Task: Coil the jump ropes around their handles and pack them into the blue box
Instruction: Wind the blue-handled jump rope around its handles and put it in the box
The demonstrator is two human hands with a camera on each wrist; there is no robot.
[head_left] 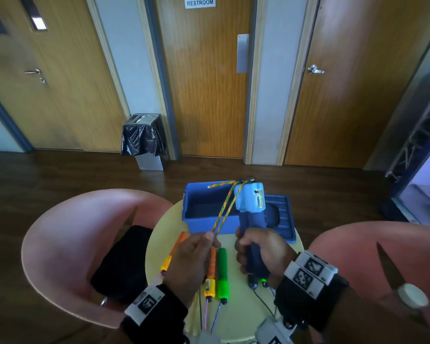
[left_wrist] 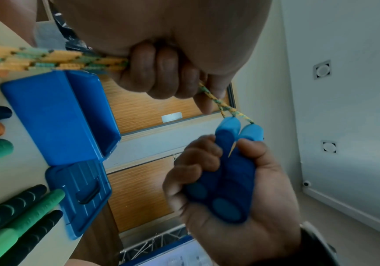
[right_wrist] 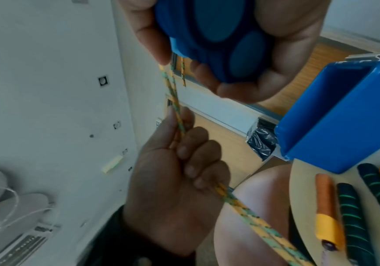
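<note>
My right hand [head_left: 258, 252] grips two blue jump-rope handles [head_left: 252, 219] together, upright over the table; the same handles [left_wrist: 232, 172] [right_wrist: 218, 36] show in both wrist views. A doubled orange-and-green braided rope [head_left: 224, 209] runs from the handle tops down to my left hand [head_left: 196, 254], which pinches it between thumb and fingers [right_wrist: 193, 156]. The rope [left_wrist: 48, 59] trails on past that hand. The open blue box [head_left: 204, 207] stands behind, at the table's far side.
The box's blue lid [head_left: 281, 219] lies beside it on the round table [head_left: 233, 316]. Orange handles [head_left: 176, 249] [head_left: 210, 271] and a green handle [head_left: 222, 274] lie near me. A black bag [head_left: 124, 259] sits on the left pink chair [head_left: 60, 232]; another pink chair [head_left: 372, 249] is on the right.
</note>
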